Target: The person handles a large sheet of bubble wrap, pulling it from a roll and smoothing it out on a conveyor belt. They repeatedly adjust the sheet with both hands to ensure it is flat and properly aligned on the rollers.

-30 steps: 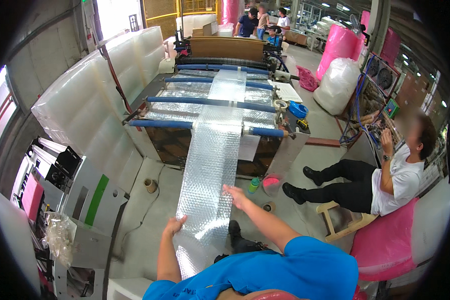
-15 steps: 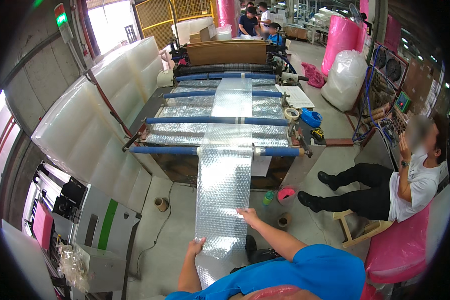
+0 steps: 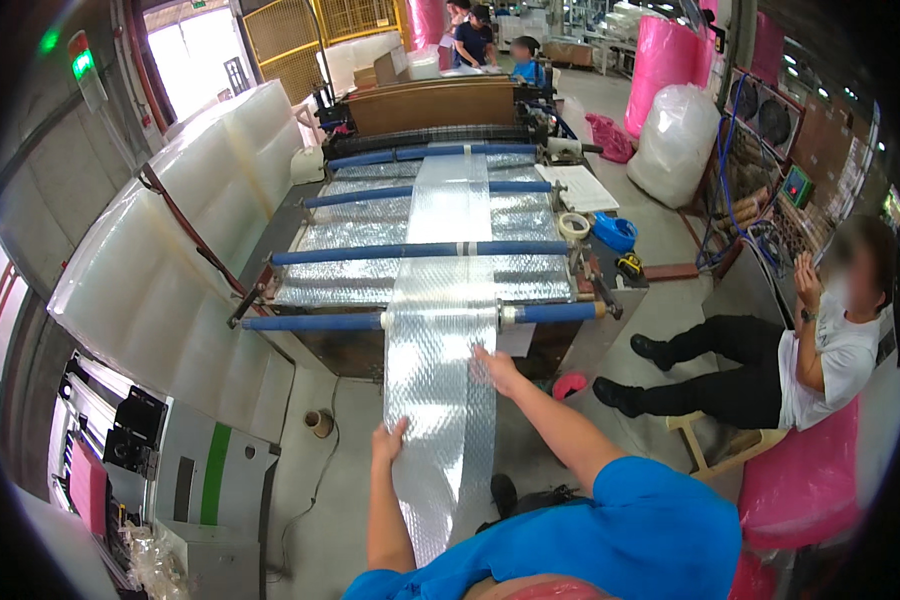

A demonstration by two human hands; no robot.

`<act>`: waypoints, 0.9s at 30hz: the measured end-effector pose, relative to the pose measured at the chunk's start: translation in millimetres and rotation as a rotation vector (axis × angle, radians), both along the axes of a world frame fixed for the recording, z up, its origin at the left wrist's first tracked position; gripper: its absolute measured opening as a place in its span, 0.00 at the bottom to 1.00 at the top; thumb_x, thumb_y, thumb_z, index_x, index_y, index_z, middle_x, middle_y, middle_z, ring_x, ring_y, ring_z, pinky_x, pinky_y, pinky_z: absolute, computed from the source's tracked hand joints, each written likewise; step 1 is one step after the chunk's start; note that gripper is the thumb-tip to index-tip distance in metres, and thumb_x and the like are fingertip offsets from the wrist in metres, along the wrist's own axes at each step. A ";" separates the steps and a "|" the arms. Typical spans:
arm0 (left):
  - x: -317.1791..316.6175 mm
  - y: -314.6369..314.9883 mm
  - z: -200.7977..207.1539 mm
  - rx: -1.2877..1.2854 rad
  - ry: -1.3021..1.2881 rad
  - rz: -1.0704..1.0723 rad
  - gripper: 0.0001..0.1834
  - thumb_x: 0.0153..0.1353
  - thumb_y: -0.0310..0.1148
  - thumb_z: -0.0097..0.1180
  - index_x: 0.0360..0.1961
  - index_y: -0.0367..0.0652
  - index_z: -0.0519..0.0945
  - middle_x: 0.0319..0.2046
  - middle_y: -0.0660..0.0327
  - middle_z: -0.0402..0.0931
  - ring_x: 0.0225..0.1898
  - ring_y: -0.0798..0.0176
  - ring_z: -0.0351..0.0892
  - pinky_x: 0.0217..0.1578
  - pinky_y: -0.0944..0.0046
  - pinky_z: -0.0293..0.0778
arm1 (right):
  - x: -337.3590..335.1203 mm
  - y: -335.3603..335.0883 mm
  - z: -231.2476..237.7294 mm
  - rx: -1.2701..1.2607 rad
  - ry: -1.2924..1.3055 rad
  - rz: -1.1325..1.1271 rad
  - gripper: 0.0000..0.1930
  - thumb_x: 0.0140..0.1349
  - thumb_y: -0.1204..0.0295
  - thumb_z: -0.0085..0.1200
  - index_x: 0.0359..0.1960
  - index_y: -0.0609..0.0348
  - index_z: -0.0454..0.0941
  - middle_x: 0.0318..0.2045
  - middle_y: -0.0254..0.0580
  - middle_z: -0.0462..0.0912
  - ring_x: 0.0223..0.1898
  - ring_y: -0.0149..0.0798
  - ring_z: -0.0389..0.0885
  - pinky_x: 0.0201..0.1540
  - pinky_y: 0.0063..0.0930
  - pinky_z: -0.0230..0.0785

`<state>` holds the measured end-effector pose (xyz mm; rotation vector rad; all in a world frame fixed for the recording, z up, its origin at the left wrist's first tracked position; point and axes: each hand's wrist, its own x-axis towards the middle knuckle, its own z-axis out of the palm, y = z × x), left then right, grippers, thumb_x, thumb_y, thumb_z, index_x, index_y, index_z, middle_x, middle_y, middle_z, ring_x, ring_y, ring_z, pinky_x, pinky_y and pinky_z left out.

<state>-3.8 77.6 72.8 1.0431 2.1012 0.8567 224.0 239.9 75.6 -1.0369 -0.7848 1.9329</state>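
Observation:
A long strip of clear, silvery bubble wrap [image 3: 437,400] runs from the machine over its front blue roller [image 3: 315,323] and hangs down toward my body. My left hand [image 3: 390,438] grips the strip's left edge, thumb on the upper face. Higher up, my right hand [image 3: 495,368] is at the right edge, its fingers closed over the film. Both forearms are bare below blue sleeves. The strip's lower end drops out of sight beside my blue shirt.
Further blue rollers [image 3: 420,252] cross the machine. At its right lie a tape roll [image 3: 574,226] and a blue tape dispenser [image 3: 622,232]. A seated person [image 3: 820,350] is at the right, legs outstretched. Wrapped white bundles [image 3: 160,235] line the left; a cardboard core [image 3: 319,423] stands on the floor.
Both hands have moved up along the strip toward the machine, the right one nearer the front roller. The view has shifted slightly. The seated person stays in place.

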 end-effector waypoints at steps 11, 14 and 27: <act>12.7 -78.1 -72.7 0.193 -0.124 0.115 0.29 0.30 0.43 0.65 0.30 0.33 0.69 0.27 0.52 0.72 0.30 0.59 0.71 0.31 0.63 0.67 | 2.1 -150.0 -18.7 -0.247 -0.191 0.033 0.12 0.51 0.60 0.48 0.26 0.56 0.70 0.20 0.32 0.71 0.19 0.26 0.68 0.22 0.22 0.65; 9.6 -96.4 -81.5 0.198 -0.141 0.091 0.32 0.29 0.44 0.65 0.32 0.33 0.67 0.29 0.51 0.71 0.31 0.58 0.70 0.32 0.63 0.67 | 7.9 -192.5 -28.5 -0.278 -0.235 0.095 0.13 0.51 0.59 0.48 0.28 0.56 0.71 0.20 0.31 0.71 0.20 0.25 0.68 0.23 0.22 0.66; 5.7 -139.0 38.7 0.200 -0.049 0.135 0.25 0.40 0.44 0.58 0.31 0.32 0.69 0.25 0.56 0.72 0.27 0.62 0.69 0.30 0.65 0.65 | 3.0 -244.9 18.1 0.268 -0.332 -0.016 0.13 0.54 0.63 0.43 0.24 0.61 0.70 0.17 0.30 0.68 0.20 0.22 0.63 0.23 0.17 0.56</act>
